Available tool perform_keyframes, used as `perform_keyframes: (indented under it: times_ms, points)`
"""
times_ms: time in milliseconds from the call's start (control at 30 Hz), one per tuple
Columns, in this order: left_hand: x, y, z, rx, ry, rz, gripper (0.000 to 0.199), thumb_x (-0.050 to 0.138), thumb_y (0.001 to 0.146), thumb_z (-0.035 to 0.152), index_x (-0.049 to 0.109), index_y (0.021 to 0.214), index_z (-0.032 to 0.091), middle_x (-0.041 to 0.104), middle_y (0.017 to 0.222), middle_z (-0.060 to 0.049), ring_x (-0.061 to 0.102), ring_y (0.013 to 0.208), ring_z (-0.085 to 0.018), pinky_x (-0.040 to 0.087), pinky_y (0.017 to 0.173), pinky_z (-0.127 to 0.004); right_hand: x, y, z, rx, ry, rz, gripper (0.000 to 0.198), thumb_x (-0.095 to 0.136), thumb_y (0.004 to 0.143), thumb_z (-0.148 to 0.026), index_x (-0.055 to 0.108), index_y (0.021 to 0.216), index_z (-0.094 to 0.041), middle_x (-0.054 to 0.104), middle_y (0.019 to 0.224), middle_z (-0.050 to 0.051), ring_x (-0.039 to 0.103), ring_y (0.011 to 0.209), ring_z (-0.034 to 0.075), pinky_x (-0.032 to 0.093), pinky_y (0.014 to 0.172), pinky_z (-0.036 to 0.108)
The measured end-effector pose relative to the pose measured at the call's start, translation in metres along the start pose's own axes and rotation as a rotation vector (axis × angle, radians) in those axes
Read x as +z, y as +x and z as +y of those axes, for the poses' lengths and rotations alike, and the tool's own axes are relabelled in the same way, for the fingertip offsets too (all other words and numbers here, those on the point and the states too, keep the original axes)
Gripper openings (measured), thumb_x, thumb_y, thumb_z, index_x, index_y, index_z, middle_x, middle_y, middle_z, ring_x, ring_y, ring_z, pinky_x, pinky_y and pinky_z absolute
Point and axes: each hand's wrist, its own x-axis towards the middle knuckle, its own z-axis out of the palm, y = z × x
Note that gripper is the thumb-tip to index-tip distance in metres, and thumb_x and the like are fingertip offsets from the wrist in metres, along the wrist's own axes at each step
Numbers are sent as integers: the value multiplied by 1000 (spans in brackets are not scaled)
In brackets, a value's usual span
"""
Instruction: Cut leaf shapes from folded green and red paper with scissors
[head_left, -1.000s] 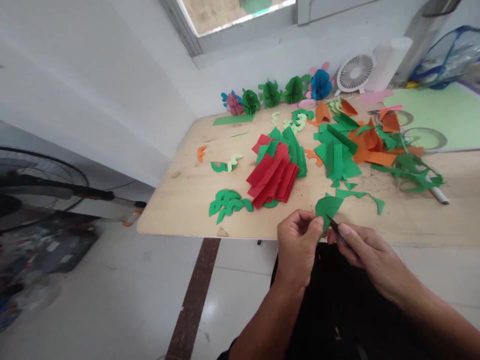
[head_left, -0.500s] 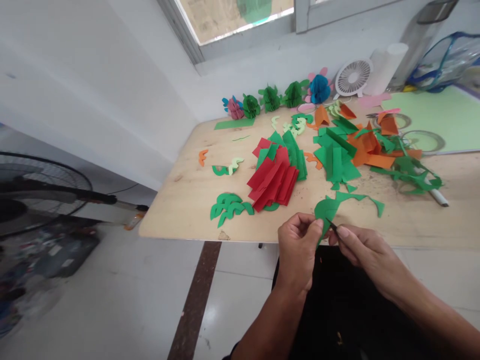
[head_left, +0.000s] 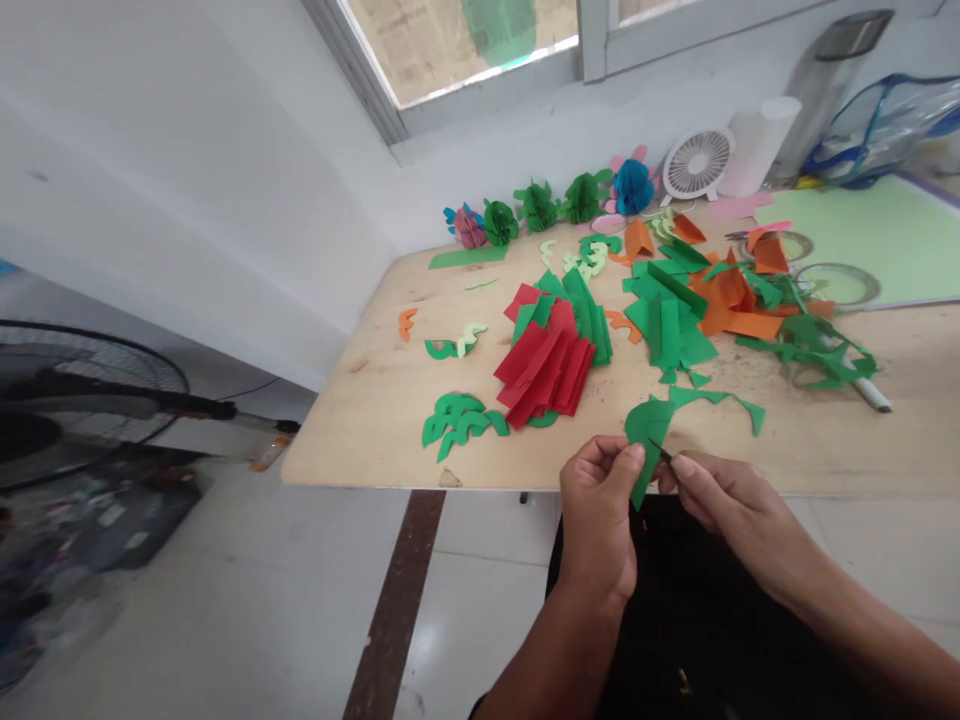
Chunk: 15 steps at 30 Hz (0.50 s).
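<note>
Near the table's front edge, my left hand (head_left: 604, 490) pinches a piece of green paper (head_left: 646, 430) with a rounded top and a point hanging down. My right hand (head_left: 724, 500) is closed around scissors (head_left: 663, 453); only their dark, thin blades show, touching the paper, and the handles are hidden in my fingers. Just beyond the paper lies a curved green scrap (head_left: 720, 396). Left of my hands are several wavy green cut-outs (head_left: 457, 415) and a stack of folded red paper (head_left: 544, 370).
Folded green paper (head_left: 667, 320) and orange pieces (head_left: 727, 295) cover the table's right side, beside a marker (head_left: 870, 390) and tape rolls (head_left: 838, 284). Paper honeycomb figures (head_left: 540, 205) line the wall, near a small white fan (head_left: 699, 165). A larger fan (head_left: 90, 400) stands left.
The view has shifted slightly. The green paper is turned a little and now shows apart from the curved scrap behind it. Both hands keep their hold.
</note>
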Motion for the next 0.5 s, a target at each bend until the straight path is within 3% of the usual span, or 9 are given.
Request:
perform_keyframes:
  times_ms: [333, 500]
  points:
    - [-4, 2, 4, -31, 31, -16, 12, 68, 70, 19, 57, 68, 14, 57, 60, 2, 51, 57, -8, 42, 64, -22, -5, 2, 5, -57, -152, -7, 45, 37, 91, -51, 58, 67, -19, 38, 51, -4, 36, 46, 13, 28, 44, 25]
    - [-6, 6, 9, -24, 90, -38, 14, 69, 70, 21, 57, 69, 14, 58, 62, 2, 52, 57, -8, 42, 63, -22, -9, 3, 4, -120, -274, -14, 42, 37, 92, -42, 42, 56, -21, 39, 51, -3, 37, 48, 13, 29, 47, 26]
